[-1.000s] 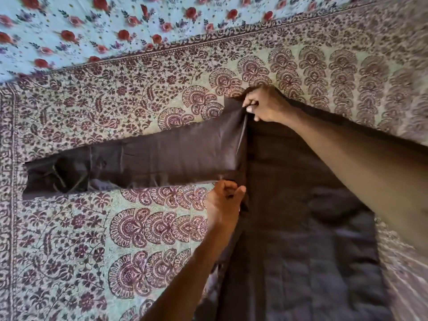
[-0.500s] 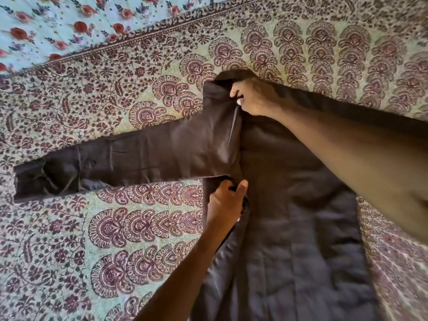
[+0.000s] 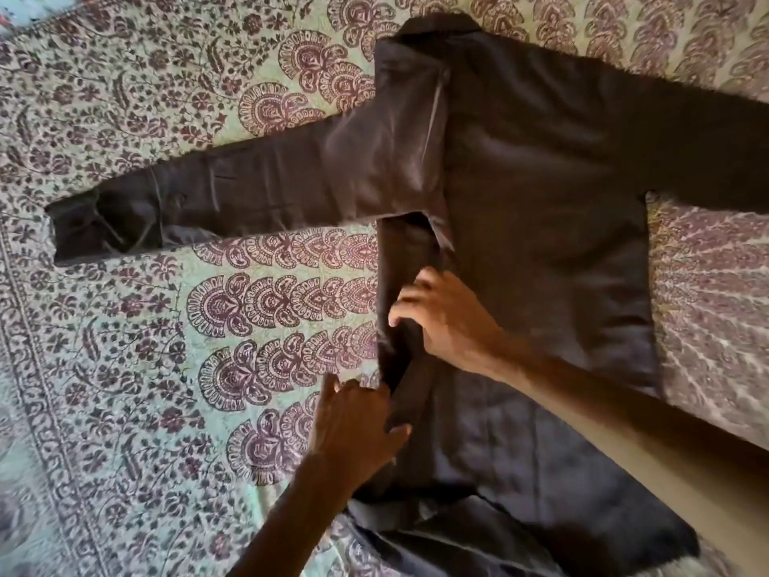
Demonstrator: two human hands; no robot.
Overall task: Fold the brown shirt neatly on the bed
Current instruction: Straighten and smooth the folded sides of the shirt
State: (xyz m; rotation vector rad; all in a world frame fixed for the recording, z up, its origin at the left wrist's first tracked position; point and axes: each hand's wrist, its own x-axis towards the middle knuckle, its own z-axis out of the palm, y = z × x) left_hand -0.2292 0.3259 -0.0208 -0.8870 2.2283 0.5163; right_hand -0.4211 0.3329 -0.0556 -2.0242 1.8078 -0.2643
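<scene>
floral bedspread (image 3: 174, 360) surrounds the brown shirt (image 3: 541, 210), one sleeve (image 3: 233, 197) outstretched.

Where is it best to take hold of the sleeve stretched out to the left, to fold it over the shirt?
Probably pinch the cuff at the far end of the sleeve, coming from the left. The sleeve lies flat and straight on the bedsheet, so lifting that end should bring it all over the shirt.

The brown shirt (image 3: 541, 202) lies spread on the patterned bed (image 3: 166, 326); left hand (image 3: 358, 426) and right hand (image 3: 449, 322) grip its folded side edge.
</scene>
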